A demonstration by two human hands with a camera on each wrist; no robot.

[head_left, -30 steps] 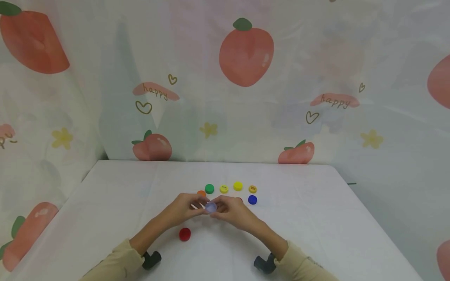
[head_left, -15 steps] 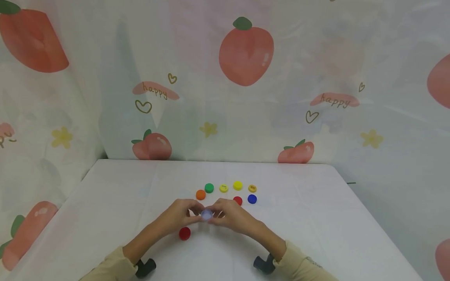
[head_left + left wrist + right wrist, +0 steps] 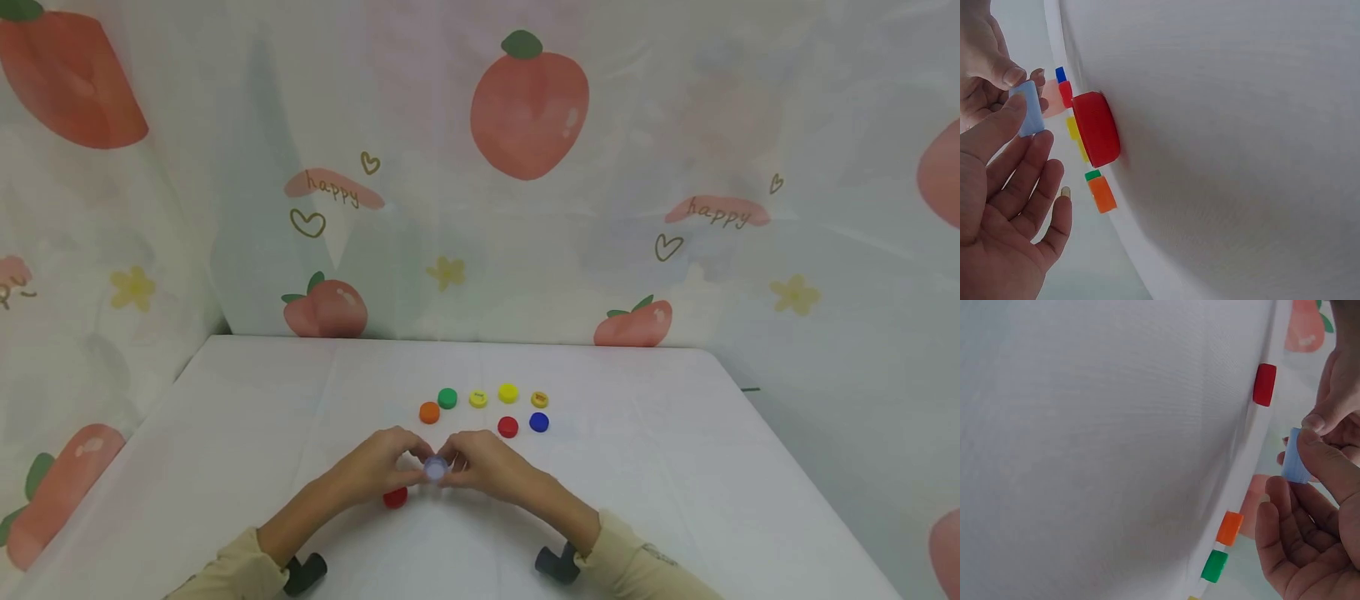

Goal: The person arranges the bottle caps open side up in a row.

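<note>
Between both hands, off the table, is a small pale blue bottle cap. My left hand pinches it from the left with thumb and fingertips. From the other side my right hand pinches the same cap. In the left wrist view the light blue cap shows its ribbed side between the thumbs and fingers. A red bottle cap lies just below my left hand, its upper part covered by that hand.
Beyond the hands, several caps lie on the white table: orange, green, blue, another red and several yellow ones. A patterned cloth hangs behind the table.
Both hands have come nearer to the body and slightly left with the pale blue cap. The orange cap and the far red one are uncovered; the near red one is now partly hidden.
</note>
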